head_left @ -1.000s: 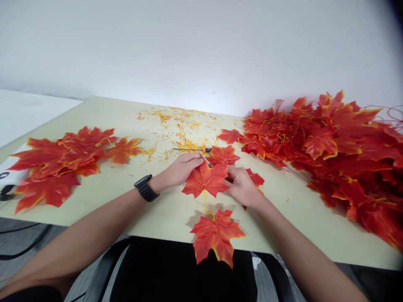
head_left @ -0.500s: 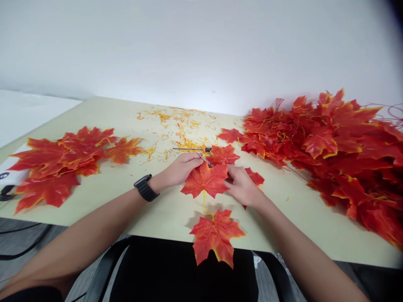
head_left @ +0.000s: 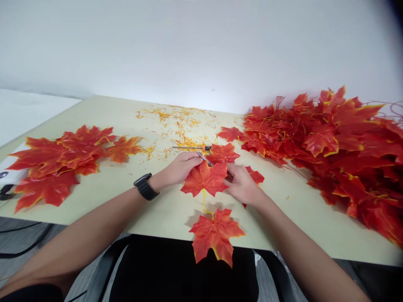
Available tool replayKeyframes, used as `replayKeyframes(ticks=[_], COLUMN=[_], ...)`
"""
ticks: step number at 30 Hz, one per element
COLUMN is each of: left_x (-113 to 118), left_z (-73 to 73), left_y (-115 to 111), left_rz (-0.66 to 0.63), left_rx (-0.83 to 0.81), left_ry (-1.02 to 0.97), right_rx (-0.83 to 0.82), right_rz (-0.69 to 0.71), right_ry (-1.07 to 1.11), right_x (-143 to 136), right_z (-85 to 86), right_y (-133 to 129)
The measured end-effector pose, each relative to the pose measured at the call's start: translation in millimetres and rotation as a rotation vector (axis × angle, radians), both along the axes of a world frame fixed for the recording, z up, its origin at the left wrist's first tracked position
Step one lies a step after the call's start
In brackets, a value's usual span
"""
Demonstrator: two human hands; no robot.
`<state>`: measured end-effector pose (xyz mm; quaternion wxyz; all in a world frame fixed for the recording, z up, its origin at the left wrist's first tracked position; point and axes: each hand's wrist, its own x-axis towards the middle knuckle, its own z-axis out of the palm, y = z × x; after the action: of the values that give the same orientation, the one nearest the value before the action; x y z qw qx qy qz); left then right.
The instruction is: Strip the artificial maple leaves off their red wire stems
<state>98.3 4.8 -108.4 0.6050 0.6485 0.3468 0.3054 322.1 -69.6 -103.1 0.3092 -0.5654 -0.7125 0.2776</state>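
My left hand (head_left: 184,167) is closed at the upper left edge of a red maple leaf (head_left: 206,178), its fingertips by small metal blades (head_left: 205,159) that look like scissors. At the leaf's right edge, my right hand (head_left: 242,183) has its fingers curled; what they grip is partly hidden behind the leaf. A yellow stem (head_left: 204,203) runs down to a second leaf (head_left: 215,235), which overhangs the table's front edge. Just behind the hands lies another red leaf (head_left: 224,153), and one more (head_left: 255,175) shows beyond my right hand.
A large heap of red leaves (head_left: 324,142) covers the right side of the table (head_left: 151,220). Several leaves (head_left: 50,157) lie at the left. Yellow scraps (head_left: 181,119) are scattered behind a thin rod-like tool (head_left: 190,147).
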Motion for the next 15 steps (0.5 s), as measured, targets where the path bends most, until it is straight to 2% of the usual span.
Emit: replayKeyframes(ticks=[9, 12, 15], left_x=[0.6, -0.1, -1.6], left_z=[6.1, 8.5, 10.4], left_y=[-2.1, -1.9, -0.5], left_rz=[-0.014, -0.021, 0.032], left_rx=[0.008, 0.072, 0.231], left_ry=[-0.032, -0.035, 0.031], right_rx=[-0.022, -0.002, 0.022], right_rz=[0.052, -0.008, -0.126], right_ry=[0.08, 0.156, 0.316], right_x=[-1.8, 0.9, 5.2], right_z=[1.3, -2.5, -4.8], right_y=[-0.7, 1.8, 5.6])
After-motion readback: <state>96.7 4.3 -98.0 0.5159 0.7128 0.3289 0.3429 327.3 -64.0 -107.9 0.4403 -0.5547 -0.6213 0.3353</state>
